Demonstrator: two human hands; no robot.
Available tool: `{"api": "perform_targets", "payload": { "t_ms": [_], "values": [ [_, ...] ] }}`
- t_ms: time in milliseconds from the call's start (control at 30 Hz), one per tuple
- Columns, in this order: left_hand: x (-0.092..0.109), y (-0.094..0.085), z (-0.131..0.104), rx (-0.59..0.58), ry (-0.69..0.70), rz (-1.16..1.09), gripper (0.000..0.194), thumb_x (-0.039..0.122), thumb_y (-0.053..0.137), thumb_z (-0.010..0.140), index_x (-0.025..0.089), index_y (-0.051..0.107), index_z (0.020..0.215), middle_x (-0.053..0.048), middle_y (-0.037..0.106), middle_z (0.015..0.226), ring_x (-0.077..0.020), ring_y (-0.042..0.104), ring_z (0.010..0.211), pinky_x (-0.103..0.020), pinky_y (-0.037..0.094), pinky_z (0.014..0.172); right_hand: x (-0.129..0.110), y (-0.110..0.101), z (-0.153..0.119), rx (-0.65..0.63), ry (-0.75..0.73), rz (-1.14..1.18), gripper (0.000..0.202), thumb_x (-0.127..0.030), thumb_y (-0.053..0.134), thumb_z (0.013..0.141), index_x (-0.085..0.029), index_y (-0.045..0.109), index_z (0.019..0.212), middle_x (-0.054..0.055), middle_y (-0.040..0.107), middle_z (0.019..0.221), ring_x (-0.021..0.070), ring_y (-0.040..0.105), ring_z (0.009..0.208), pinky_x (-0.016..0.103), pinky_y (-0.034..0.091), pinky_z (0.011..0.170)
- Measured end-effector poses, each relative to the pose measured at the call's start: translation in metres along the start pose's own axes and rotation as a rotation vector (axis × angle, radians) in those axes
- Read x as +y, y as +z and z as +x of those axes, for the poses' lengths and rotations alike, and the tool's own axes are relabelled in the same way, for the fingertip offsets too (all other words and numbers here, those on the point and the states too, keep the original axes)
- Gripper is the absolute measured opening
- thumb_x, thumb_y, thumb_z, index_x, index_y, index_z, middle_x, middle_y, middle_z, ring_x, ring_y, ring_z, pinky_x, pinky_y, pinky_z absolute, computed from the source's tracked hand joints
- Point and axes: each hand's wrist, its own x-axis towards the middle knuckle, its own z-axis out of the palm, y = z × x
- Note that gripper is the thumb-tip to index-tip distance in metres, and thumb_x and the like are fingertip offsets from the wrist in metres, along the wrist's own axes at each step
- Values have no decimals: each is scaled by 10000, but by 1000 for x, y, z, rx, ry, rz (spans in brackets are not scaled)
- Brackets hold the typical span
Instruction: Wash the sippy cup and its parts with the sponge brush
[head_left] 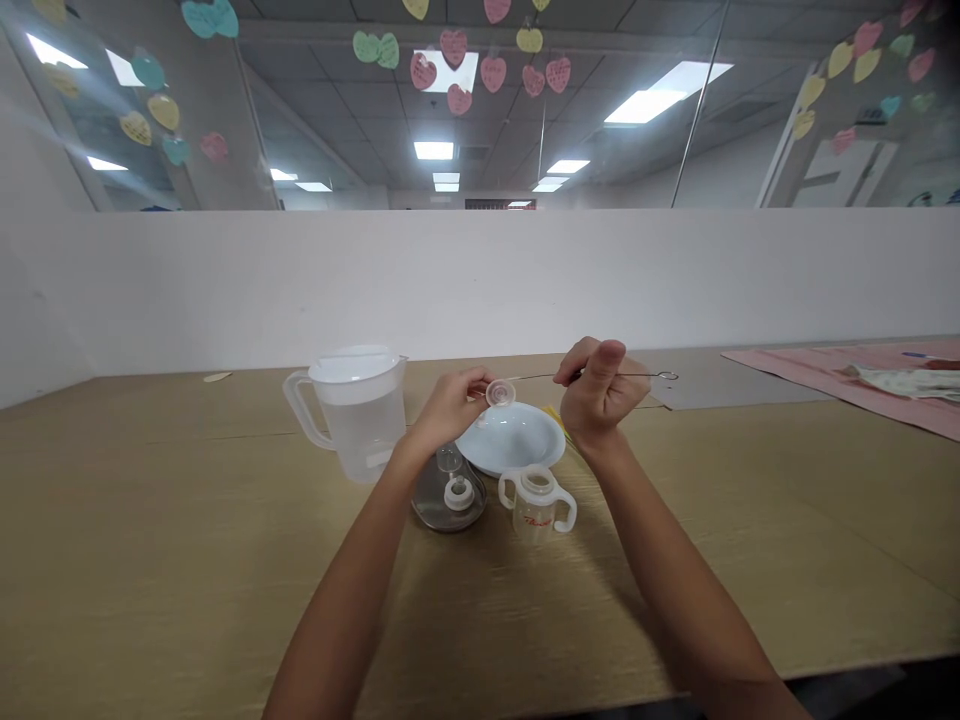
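Note:
My left hand (456, 404) pinches a small clear round nipple-like piece (500, 393) above the back left of a white bowl (511, 440). My right hand (602, 388) is closed round a thin wire tool (634, 375) with a loop at its right end; its other end reaches left to the clear piece. Whether the tip is inside the piece is too small to tell. Below the hands, a clear bottle with two white handles (535, 508) stands in front of the bowl. A metal tray (433, 510) beside it holds a white ring (459, 493) and a clear cap (449, 459).
A translucent pitcher (367, 430) stands left of the tray. Behind my right hand lies a grey mat (720, 385); a pink cloth (900, 400) with items on it is at the far right. A small flat piece (217, 377) lies at the back left, before the white wall.

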Motion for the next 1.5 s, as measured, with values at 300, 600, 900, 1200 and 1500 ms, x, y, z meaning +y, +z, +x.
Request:
{"api": "perform_targets", "payload": {
  "t_ms": [300, 600, 900, 1200, 1500],
  "values": [
    [-6, 0, 1, 47, 39, -70, 116, 214, 550, 741, 136, 600, 810, -50, 656, 844, -164, 612, 801, -237, 467, 705, -3, -1, -2, 0, -39, 110, 608, -443, 232, 943, -168, 403, 429, -13, 370, 399, 59, 386, 374, 214, 269, 395],
    [-10, 9, 2, 73, -7, -119, 160, 288, 585, 745, 138, 616, 792, -54, 657, 827, -158, 608, 795, -243, 480, 735, 19, 0, -6, -59, -47, 69, 543, -383, 282, 946, -161, 400, 464, -13, 388, 427, 57, 386, 403, 213, 262, 420],
    [-8, 20, 18, 113, -89, -187, 226, 351, 612, 724, 130, 614, 773, -79, 662, 831, -168, 610, 791, -261, 480, 732, 29, -3, -1, -41, -121, -34, 488, -285, 305, 949, -153, 406, 491, -13, 408, 438, 52, 381, 418, 201, 266, 434],
    [-11, 17, 18, 141, -66, -208, 163, 275, 627, 688, 132, 601, 762, -61, 659, 803, -157, 601, 758, -249, 464, 710, 27, -4, 6, 31, -175, -126, 524, -309, 294, 953, -153, 394, 463, -11, 402, 418, 49, 380, 403, 201, 278, 430],
    [-11, 18, 12, 116, -36, -198, 119, 236, 607, 684, 134, 593, 745, -34, 641, 763, -143, 595, 724, -236, 464, 685, 18, -2, 4, 39, -95, -152, 558, -359, 259, 956, -153, 411, 459, -14, 395, 416, 52, 393, 398, 201, 295, 442]
  ]
}}
